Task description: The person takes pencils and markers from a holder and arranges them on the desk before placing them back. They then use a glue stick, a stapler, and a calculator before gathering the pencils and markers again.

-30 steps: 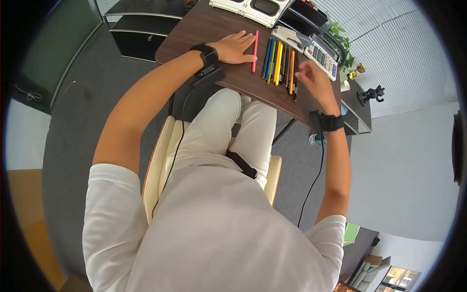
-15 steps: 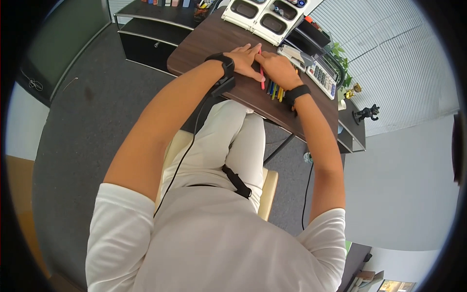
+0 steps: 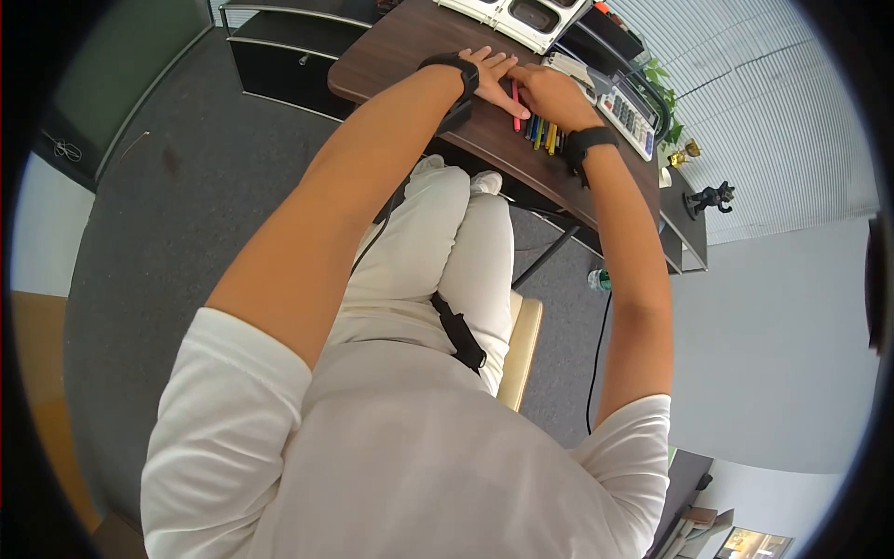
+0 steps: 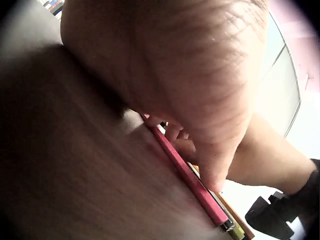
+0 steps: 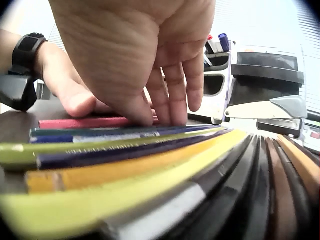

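A pinkish-red pencil (image 3: 515,107) lies on the brown desk (image 3: 405,47), at the left of a row of coloured pencils (image 3: 542,137). My left hand (image 3: 490,76) rests on the desk with its fingers spread forward, and its thumb reaches the near part of the red pencil (image 4: 185,172). Over the row, my right hand (image 3: 559,96) reaches across to the far part of that pencil. Its fingers (image 5: 172,95) point down in the right wrist view, tips right at the red pencil (image 5: 82,122). Yellow, blue, green, brown and black pencils lie beneath this hand, partly hidden.
A stapler (image 5: 270,107) and a calculator (image 3: 630,121) lie on the desk right of the pencils. A white organiser (image 3: 521,23) stands at the back, with a dark tray rack (image 3: 596,42) beside it. Green leaves (image 3: 656,88) show behind the calculator.
My right hand has moved left from the right end of the row to the red pencil, beside my left hand. The left hand stays on the desk by that pencil.
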`<state>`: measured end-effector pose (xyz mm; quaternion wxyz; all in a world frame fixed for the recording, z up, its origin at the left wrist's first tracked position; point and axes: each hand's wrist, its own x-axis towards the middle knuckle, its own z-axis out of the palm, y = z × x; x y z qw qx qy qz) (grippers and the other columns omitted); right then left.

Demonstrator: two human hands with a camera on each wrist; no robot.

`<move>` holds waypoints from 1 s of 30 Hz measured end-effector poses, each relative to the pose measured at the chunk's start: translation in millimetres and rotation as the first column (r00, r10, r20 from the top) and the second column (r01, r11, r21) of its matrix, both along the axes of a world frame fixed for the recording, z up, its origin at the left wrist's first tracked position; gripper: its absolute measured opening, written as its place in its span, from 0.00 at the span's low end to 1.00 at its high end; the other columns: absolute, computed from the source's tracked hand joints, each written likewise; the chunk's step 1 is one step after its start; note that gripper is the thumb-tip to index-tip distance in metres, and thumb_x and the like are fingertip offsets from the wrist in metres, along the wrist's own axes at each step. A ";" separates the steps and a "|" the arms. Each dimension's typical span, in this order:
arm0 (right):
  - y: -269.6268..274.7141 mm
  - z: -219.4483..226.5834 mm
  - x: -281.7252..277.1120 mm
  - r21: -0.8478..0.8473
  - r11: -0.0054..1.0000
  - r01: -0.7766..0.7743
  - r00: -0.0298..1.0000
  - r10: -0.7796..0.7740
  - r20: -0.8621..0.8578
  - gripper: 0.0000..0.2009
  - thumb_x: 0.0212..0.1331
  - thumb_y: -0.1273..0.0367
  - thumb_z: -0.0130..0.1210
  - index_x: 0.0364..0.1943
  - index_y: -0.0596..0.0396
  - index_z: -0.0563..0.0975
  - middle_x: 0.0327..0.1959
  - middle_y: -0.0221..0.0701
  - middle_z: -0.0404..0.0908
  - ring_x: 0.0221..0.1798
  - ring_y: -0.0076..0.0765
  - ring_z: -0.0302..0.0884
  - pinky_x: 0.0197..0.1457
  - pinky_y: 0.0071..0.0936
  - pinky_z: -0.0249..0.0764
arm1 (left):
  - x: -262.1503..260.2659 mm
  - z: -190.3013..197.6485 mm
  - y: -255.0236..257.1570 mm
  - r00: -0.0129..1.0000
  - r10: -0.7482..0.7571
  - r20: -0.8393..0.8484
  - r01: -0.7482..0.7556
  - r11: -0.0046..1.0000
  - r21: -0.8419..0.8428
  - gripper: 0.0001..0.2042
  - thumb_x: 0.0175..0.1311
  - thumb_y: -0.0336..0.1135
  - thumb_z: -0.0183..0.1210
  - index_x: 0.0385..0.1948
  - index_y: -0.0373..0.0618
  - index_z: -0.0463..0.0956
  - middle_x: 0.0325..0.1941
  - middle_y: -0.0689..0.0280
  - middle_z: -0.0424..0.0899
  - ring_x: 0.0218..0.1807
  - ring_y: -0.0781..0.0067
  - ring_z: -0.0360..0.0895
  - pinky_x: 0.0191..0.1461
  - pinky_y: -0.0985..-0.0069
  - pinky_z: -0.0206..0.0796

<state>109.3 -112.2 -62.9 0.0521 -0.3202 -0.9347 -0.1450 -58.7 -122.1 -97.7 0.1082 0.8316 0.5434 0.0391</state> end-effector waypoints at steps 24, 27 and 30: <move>-23.6 71.7 75.0 0.148 0.689 0.709 0.682 -0.724 0.104 0.65 0.28 0.39 0.71 0.74 0.32 0.41 0.77 0.39 0.39 0.77 0.63 0.27 0.73 0.64 0.40 | -8.8 65.2 -25.9 0.875 0.295 -0.385 -0.114 0.897 0.428 0.61 0.30 0.85 0.53 0.73 0.68 0.42 0.78 0.71 0.40 0.79 0.62 0.29 0.78 0.57 0.28; -37.9 77.1 74.2 0.229 0.654 0.721 0.666 -0.745 0.031 0.67 0.23 0.36 0.71 0.74 0.33 0.43 0.77 0.39 0.39 0.77 0.64 0.26 0.73 0.66 0.35 | -15.3 91.1 -31.9 0.827 0.234 -0.511 -0.002 0.911 0.413 0.54 0.45 0.84 0.41 0.74 0.66 0.37 0.79 0.70 0.31 0.78 0.57 0.21 0.75 0.46 0.12; -45.1 79.7 73.0 0.230 0.612 0.757 0.633 -0.774 -0.026 0.67 0.22 0.36 0.71 0.74 0.33 0.45 0.77 0.40 0.40 0.77 0.62 0.24 0.72 0.67 0.30 | -15.0 102.4 -27.9 0.759 0.298 -0.579 0.087 0.835 0.543 0.46 0.54 0.79 0.39 0.73 0.70 0.38 0.79 0.73 0.30 0.78 0.58 0.22 0.75 0.49 0.13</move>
